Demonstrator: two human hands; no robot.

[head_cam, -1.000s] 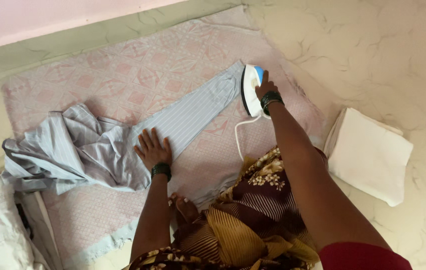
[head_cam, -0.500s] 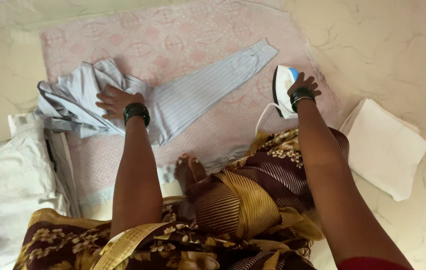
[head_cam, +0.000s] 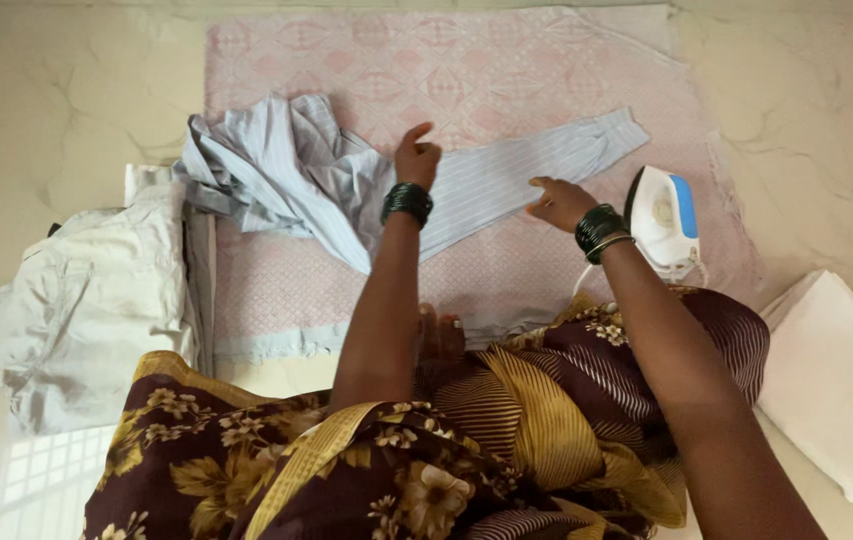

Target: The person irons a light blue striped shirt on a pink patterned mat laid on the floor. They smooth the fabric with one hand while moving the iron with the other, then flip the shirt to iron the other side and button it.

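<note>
We are seated on the floor at a pink mat, with a grey striped shirt spread on it: the body lies bunched at the mat's left, one sleeve runs flat toward the right. The iron stands on its heel at the mat's right edge, just beside our right wrist, touched by neither hand. Left hand is at the shoulder end of the sleeve, fingers curled loosely, one raised; whether it pinches cloth or only rests on it we cannot tell. Right hand lies on the sleeve's lower edge, fingers together and extended, holding nothing. Judgement: the step in hand is arranging the shirt between passes, with pressing paused. The next move calls for a firm grip at both ends of the cloth and keeping it off the iron's soleplate. A pale crumpled garment lies left of the mat; a folded white cloth lies at right.
</note>
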